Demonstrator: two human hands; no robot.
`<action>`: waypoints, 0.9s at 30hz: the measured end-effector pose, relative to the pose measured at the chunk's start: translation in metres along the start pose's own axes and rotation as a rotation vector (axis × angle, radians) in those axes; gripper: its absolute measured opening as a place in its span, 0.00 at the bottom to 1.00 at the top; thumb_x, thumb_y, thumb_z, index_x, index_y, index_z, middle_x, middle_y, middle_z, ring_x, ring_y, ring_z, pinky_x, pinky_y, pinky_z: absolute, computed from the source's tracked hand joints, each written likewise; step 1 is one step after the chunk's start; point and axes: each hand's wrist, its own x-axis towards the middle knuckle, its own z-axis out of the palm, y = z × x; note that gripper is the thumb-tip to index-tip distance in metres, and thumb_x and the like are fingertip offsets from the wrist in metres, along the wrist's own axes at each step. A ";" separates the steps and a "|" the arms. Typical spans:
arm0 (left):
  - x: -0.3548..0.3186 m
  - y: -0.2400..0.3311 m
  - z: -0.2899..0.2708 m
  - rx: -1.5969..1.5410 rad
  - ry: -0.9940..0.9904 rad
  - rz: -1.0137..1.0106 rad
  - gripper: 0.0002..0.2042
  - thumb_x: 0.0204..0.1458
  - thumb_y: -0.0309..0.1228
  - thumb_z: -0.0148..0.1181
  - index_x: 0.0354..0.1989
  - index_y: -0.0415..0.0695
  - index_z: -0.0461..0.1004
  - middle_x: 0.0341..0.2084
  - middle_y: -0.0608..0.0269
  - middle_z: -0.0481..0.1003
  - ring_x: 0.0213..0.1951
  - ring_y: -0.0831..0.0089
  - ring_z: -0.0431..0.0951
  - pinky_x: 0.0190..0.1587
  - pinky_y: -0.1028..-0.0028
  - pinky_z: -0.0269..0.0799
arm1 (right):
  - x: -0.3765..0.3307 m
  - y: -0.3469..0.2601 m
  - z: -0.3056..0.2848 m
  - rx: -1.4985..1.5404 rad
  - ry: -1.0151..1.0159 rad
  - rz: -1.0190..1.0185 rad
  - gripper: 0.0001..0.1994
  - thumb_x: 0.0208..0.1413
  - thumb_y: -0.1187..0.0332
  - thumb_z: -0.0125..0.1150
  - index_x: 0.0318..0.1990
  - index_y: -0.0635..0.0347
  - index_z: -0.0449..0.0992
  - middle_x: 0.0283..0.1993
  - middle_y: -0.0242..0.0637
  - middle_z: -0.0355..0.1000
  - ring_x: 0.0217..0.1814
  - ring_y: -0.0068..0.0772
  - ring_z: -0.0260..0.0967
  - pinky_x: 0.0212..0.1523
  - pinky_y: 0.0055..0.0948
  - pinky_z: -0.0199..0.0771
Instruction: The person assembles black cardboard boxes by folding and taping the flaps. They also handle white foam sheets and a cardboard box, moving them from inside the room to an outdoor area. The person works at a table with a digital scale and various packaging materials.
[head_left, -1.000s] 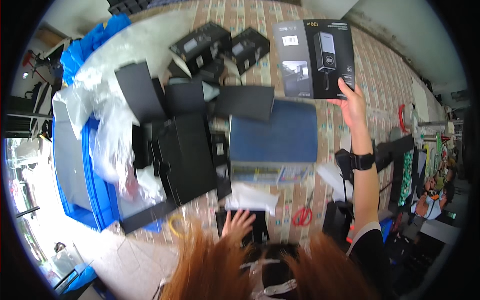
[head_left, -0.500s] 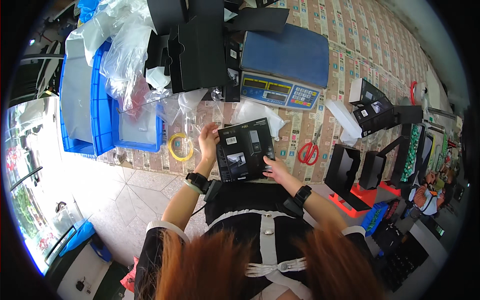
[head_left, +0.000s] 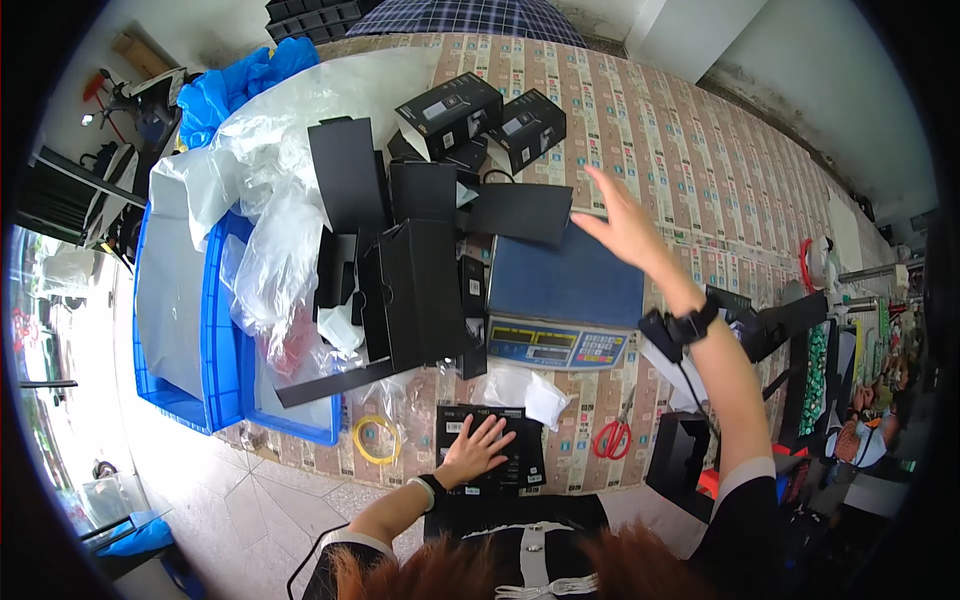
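My left hand [head_left: 478, 450] lies with spread fingers on a printed black box [head_left: 505, 480] at the near edge of the table. Reaching far out, my right hand [head_left: 622, 225] has its fingers stretched and nothing in them. It is above the far right part of the blue-topped digital scale [head_left: 565, 290], close to a black cardboard flap [head_left: 520, 212]. Beyond it, to the left, are two printed black boxes [head_left: 448, 112]. An opened black box [head_left: 415, 295] stands left of the scale.
Blue crates [head_left: 225, 345] and clear plastic bags [head_left: 280, 250] fill the left side. A yellow coil [head_left: 376, 440] and red-handled scissors [head_left: 611, 440] lie near the front edge. More black boxes [head_left: 678, 450] stand at right. Beyond the table is a checked umbrella [head_left: 470, 18].
My right hand has let go of the printed box and swung far forward over the scale. The box is now lower on the table edge under my flattened left hand. The view has tilted up.
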 end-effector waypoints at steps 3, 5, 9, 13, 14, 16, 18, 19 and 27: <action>0.002 -0.004 -0.002 -0.013 -0.007 0.033 0.27 0.51 0.54 0.39 0.60 0.60 0.52 0.60 0.61 0.51 0.62 0.63 0.45 0.58 0.48 0.37 | 0.102 0.034 0.022 -0.386 -0.068 0.022 0.42 0.40 0.57 0.64 0.62 0.48 0.45 0.59 0.52 0.51 0.56 0.51 0.56 0.51 0.47 0.61; 0.001 -0.004 0.001 -0.078 0.036 0.000 0.27 0.51 0.53 0.41 0.60 0.59 0.52 0.60 0.63 0.52 0.61 0.66 0.49 0.57 0.50 0.42 | 0.154 0.039 0.058 -0.592 -0.049 -0.066 0.49 0.36 0.55 0.67 0.63 0.43 0.39 0.63 0.49 0.42 0.61 0.57 0.47 0.52 0.60 0.54; 0.000 -0.004 0.003 -0.097 -0.026 -0.013 0.28 0.50 0.55 0.41 0.60 0.63 0.53 0.59 0.66 0.52 0.62 0.68 0.46 0.59 0.50 0.36 | 0.219 0.045 0.119 -0.726 -0.225 -0.239 0.57 0.26 0.53 0.72 0.63 0.37 0.35 0.66 0.43 0.32 0.65 0.59 0.35 0.53 0.71 0.45; -0.001 -0.003 0.013 -0.081 -0.038 -0.022 0.29 0.49 0.56 0.40 0.60 0.64 0.51 0.60 0.66 0.51 0.63 0.69 0.44 0.58 0.49 0.36 | 0.243 0.068 0.143 -0.589 -0.320 -0.117 0.58 0.25 0.55 0.73 0.63 0.33 0.34 0.67 0.41 0.31 0.65 0.62 0.36 0.52 0.72 0.45; 0.001 -0.003 0.014 -0.084 -0.069 -0.027 0.29 0.49 0.56 0.40 0.60 0.64 0.51 0.60 0.67 0.51 0.63 0.69 0.44 0.58 0.49 0.36 | 0.246 0.080 0.148 -0.614 -0.372 -0.090 0.57 0.26 0.57 0.72 0.63 0.33 0.35 0.67 0.41 0.31 0.64 0.63 0.37 0.52 0.72 0.46; 0.002 -0.007 0.008 -0.086 -0.150 -0.007 0.29 0.48 0.56 0.41 0.60 0.64 0.51 0.60 0.68 0.51 0.63 0.68 0.43 0.58 0.49 0.37 | 0.240 0.095 0.162 -0.624 -0.424 -0.021 0.49 0.36 0.65 0.66 0.63 0.34 0.36 0.67 0.41 0.34 0.62 0.63 0.41 0.49 0.69 0.53; 0.001 -0.006 0.012 -0.112 -0.145 -0.005 0.29 0.48 0.56 0.42 0.60 0.64 0.51 0.60 0.68 0.51 0.63 0.68 0.44 0.57 0.49 0.38 | 0.234 0.112 0.176 -0.593 -0.385 -0.028 0.43 0.41 0.70 0.60 0.63 0.35 0.39 0.65 0.41 0.39 0.60 0.63 0.46 0.47 0.65 0.59; 0.000 -0.005 0.014 -0.124 -0.142 -0.002 0.29 0.48 0.55 0.42 0.60 0.64 0.51 0.60 0.68 0.52 0.63 0.69 0.45 0.57 0.49 0.39 | 0.233 0.121 0.179 -0.538 -0.353 -0.038 0.41 0.43 0.71 0.57 0.62 0.35 0.41 0.65 0.41 0.42 0.59 0.63 0.49 0.47 0.63 0.61; 0.000 -0.004 0.012 -0.139 -0.014 -0.019 0.26 0.50 0.54 0.42 0.59 0.63 0.55 0.59 0.68 0.54 0.61 0.70 0.48 0.57 0.50 0.42 | 0.211 0.135 0.081 -0.530 -0.090 -0.141 0.32 0.47 0.80 0.45 0.59 0.38 0.52 0.62 0.40 0.51 0.56 0.60 0.56 0.52 0.40 0.65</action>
